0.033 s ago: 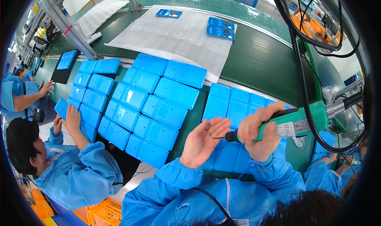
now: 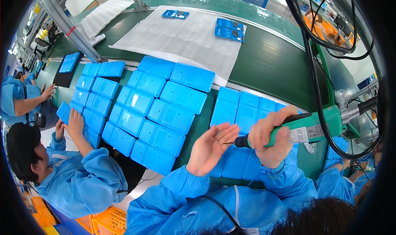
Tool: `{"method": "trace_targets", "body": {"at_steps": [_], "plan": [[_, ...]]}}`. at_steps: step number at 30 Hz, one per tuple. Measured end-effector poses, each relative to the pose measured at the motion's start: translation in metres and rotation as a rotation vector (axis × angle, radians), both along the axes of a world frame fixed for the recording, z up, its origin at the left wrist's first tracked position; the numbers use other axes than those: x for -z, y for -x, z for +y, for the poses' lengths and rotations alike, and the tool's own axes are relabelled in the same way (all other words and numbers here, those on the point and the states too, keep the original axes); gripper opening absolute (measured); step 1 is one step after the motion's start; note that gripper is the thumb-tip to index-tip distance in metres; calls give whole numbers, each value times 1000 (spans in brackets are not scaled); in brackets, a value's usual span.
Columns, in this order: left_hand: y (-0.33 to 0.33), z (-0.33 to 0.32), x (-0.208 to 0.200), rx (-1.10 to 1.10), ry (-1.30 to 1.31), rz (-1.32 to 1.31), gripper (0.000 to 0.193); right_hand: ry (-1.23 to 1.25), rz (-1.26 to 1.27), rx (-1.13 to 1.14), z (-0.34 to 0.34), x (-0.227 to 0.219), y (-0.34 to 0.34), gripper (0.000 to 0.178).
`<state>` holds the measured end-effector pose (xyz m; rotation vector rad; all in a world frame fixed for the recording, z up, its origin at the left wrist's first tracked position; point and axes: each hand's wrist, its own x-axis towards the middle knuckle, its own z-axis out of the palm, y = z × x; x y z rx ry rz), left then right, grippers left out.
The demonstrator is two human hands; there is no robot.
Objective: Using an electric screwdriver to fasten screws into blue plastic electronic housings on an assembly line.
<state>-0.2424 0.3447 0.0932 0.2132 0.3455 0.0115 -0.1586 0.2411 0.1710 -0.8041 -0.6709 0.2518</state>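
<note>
My right hand [image 2: 271, 138] is wrapped round a green electric screwdriver [image 2: 317, 125], held nearly level with its bit pointing left. My left hand [image 2: 209, 149] is turned palm up, its fingers stretched out and slightly curled. The thin bit [image 2: 228, 143] reaches to the fingers of that palm; whether any small screws lie there I cannot make out. Beneath both hands lies a block of blue plastic casings [image 2: 247, 113], partly hidden by my hands. To the left, more blue casings [image 2: 171, 113] lie side by side in rows.
A white sheet [image 2: 181, 39] on the green belt bears several blue boards [image 2: 229, 30]. Black cables [image 2: 312, 78] hang at right, near the screwdriver. A co-worker [image 2: 74, 173] at left handles a blue casing [image 2: 64, 111]. An orange crate [image 2: 110, 222] stands lower left.
</note>
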Motion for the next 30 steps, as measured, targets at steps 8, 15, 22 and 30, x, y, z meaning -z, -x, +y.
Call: {"method": "trace_targets", "body": {"at_steps": [8, 15, 22, 30], "plan": [[25, -6, -7, 13, -1332, 22, 23, 5, -89, 17, -4, -11, -1, 31], [25, -6, -4, -221, -1678, 26, 18, -6, 4, -26, -7, -12, 4, 33], [27, 0, -4, -193, -1958, 0, 18, 21, -2, -63, -8, -12, 8, 34], [26, 1, -2, -179, -2043, -16, 14, -35, -16, -131, -6, -1, 8, 28]]}}
